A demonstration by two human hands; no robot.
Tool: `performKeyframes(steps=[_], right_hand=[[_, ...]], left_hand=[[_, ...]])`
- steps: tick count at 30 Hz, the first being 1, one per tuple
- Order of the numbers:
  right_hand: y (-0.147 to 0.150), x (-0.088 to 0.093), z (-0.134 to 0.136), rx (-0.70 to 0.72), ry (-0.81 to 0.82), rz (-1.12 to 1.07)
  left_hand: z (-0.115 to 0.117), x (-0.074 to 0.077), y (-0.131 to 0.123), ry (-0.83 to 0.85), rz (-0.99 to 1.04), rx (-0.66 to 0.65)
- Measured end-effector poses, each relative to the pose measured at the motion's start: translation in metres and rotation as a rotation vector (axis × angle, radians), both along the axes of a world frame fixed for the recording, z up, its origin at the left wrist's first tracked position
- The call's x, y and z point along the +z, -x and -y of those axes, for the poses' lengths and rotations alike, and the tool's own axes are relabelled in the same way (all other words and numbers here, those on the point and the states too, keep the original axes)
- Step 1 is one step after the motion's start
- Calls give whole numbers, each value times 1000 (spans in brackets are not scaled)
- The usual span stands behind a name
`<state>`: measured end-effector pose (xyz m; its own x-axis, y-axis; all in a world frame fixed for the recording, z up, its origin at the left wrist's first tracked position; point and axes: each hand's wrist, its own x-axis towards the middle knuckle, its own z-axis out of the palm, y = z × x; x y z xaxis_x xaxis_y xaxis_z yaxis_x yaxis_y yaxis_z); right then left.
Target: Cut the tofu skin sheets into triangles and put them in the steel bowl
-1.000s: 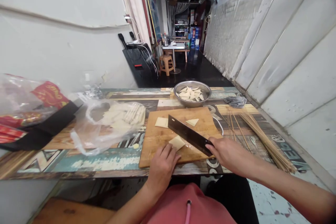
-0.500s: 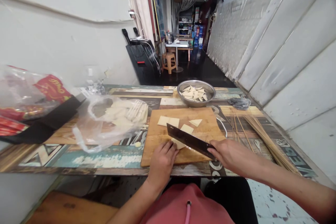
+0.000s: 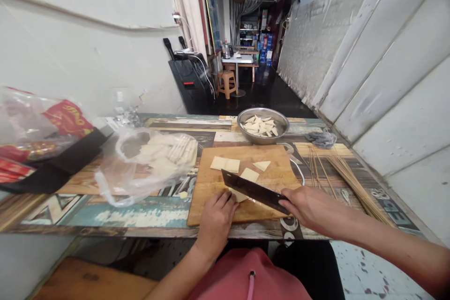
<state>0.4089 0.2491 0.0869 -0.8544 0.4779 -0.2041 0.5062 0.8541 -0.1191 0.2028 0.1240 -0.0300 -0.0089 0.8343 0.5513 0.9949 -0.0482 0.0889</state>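
My right hand (image 3: pixel 305 207) grips the handle of a dark cleaver (image 3: pixel 253 190), whose blade lies across a pale tofu piece (image 3: pixel 239 194) on the wooden cutting board (image 3: pixel 242 180). My left hand (image 3: pixel 215 221) presses on the near edge of that piece with curled fingers. Further back on the board lie a rectangular piece (image 3: pixel 225 164) and two triangular pieces (image 3: pixel 262 165). A metal bowl (image 3: pixel 262 125) behind the board holds several cut pieces.
A clear plastic bag (image 3: pixel 151 157) with more pale sheets lies left of the board. A red and clear bag (image 3: pixel 38 126) sits at the far left. Bamboo skewers (image 3: pixel 346 173) lie to the right, with a grey cloth (image 3: pixel 320 137) behind them. The table edge (image 3: pixel 140 232) runs near me.
The cleaver has come down from a raised tilt onto the tofu piece nearest me. More cut pieces now lie apart on the board. My left hand stayed on the piece.
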Motion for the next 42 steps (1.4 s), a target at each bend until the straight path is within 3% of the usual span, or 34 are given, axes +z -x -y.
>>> performKeyframes(steps=[9,12,18,27,33,39,42], right_hand=[[11,10,0,35,33,121],[8,-7,1,8,16,50],[-23,-47,-7,-209,78,-401],[-45,-56,-4,-354,176,-514],[-57,-63,3,-477,313,-573],[-62,-77,5,-573,439,-667],[-64,-82,7,-600,541,-732]], left_hand=[[0,-6,5,31,60,-15],[1,-3,6,34,45,-11],[-4,7,12,105,69,7],[-34,40,19,498,-89,12],[-43,42,37,463,-66,64],[-60,48,48,681,-142,121],[-67,51,51,689,-127,162]])
